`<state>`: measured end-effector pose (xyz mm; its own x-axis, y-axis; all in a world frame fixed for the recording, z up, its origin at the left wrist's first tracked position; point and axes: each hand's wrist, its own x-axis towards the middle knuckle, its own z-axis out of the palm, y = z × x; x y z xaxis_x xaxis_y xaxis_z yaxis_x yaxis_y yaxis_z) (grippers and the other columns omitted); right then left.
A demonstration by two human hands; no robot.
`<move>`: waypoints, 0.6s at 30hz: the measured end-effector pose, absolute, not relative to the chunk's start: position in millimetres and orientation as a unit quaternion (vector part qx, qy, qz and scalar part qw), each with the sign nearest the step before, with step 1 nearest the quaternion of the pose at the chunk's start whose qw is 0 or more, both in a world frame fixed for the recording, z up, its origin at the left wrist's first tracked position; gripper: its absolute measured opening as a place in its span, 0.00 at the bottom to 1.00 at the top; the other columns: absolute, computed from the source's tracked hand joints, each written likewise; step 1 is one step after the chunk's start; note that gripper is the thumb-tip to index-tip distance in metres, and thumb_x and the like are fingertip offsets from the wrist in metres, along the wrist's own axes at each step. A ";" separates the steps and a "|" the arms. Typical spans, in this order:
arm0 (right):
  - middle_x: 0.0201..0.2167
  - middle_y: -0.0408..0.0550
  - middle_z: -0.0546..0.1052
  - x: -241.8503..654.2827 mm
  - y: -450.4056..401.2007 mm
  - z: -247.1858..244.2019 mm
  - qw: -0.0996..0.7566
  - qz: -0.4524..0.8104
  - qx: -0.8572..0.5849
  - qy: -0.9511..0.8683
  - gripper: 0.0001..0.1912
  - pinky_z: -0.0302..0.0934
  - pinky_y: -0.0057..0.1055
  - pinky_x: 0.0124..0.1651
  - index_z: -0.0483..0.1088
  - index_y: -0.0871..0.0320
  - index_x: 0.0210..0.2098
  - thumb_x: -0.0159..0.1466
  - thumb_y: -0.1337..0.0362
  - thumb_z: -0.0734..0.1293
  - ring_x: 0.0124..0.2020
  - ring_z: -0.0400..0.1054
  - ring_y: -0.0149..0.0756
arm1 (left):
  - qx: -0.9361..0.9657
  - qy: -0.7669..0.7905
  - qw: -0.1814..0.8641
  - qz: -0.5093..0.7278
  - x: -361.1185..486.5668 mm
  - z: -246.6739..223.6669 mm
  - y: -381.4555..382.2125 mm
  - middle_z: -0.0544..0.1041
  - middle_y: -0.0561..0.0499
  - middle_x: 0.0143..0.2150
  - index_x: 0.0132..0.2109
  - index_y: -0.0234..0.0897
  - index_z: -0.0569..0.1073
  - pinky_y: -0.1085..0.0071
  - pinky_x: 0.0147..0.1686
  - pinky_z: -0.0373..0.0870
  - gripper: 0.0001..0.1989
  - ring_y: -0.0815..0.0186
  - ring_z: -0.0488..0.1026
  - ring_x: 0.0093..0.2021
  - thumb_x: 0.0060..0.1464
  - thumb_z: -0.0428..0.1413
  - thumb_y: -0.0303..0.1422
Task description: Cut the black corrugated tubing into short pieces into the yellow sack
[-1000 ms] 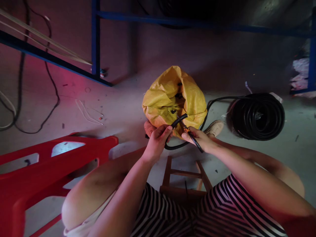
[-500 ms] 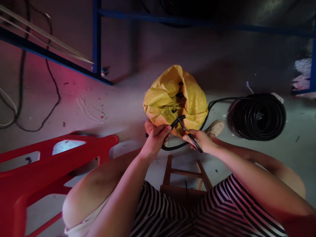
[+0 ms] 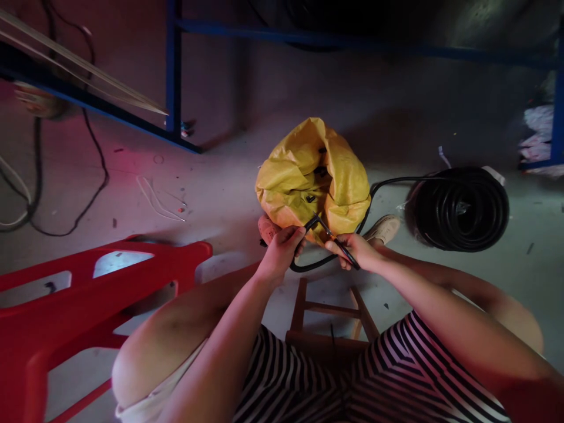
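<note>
My left hand (image 3: 285, 242) is closed around a black hose (image 3: 304, 268) close to its end, over the near edge of a yellow sack (image 3: 282, 179). Black-handled scissors (image 3: 348, 254) are in my right hand (image 3: 352, 248), their blades at the tip of the hose just beyond my left fingers. The sack is open at the top, with small dark pieces inside. From my left hand the hose loops down and runs right to a black coil (image 3: 462, 208) on the floor.
A red plastic stool (image 3: 88, 294) stands at the left. Blue metal frame bars (image 3: 174, 76) cross the far side. A small wooden stool (image 3: 332, 308) is between my legs, and cables (image 3: 37, 170) lie at the far left.
The length of hose sticking out past my left fingers is shorter, and its cut-off end is no longer visible beyond the blades. At the far left, a blurred pale object has appeared under the blue bar.
</note>
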<state>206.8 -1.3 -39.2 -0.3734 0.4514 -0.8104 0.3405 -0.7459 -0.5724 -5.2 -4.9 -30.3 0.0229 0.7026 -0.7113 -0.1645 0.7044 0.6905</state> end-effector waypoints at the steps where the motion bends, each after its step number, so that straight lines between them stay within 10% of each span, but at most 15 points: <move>1: 0.15 0.40 0.70 205.6 0.2 -37.0 0.061 0.746 -0.564 -0.349 0.32 0.54 0.25 0.19 0.66 0.56 0.28 0.54 0.32 0.73 0.16 0.63 0.28 | 0.225 0.615 0.687 0.314 -5.0 -29.3 -4.7 0.70 0.55 0.26 0.33 0.36 0.71 0.74 0.23 0.58 0.19 0.73 0.61 0.22 0.54 0.64 0.48; 10: 0.23 0.39 0.74 203.4 19.8 -12.4 0.264 0.710 -0.577 -0.307 0.27 0.63 0.30 0.29 0.71 0.56 0.33 0.44 0.50 0.84 0.25 0.68 0.32 | 0.385 0.509 0.740 0.211 5.2 -9.5 -7.2 0.73 0.51 0.30 0.38 0.34 0.75 0.71 0.32 0.64 0.19 0.68 0.67 0.30 0.61 0.58 0.48; 18: 0.21 0.41 0.73 213.0 34.0 -8.8 0.360 0.638 -0.607 -0.309 0.23 0.64 0.31 0.30 0.71 0.57 0.29 0.54 0.46 0.80 0.23 0.66 0.31 | 0.436 0.507 0.708 0.228 0.5 -13.3 -4.0 0.72 0.50 0.31 0.34 0.35 0.74 0.69 0.34 0.64 0.18 0.66 0.67 0.33 0.63 0.57 0.46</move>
<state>213.0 34.0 -8.8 -0.0035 0.8342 -0.5515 -0.0846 -0.5497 -0.8311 0.5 -4.0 -13.3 0.3826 0.7646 -0.5186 0.1186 0.5161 0.8483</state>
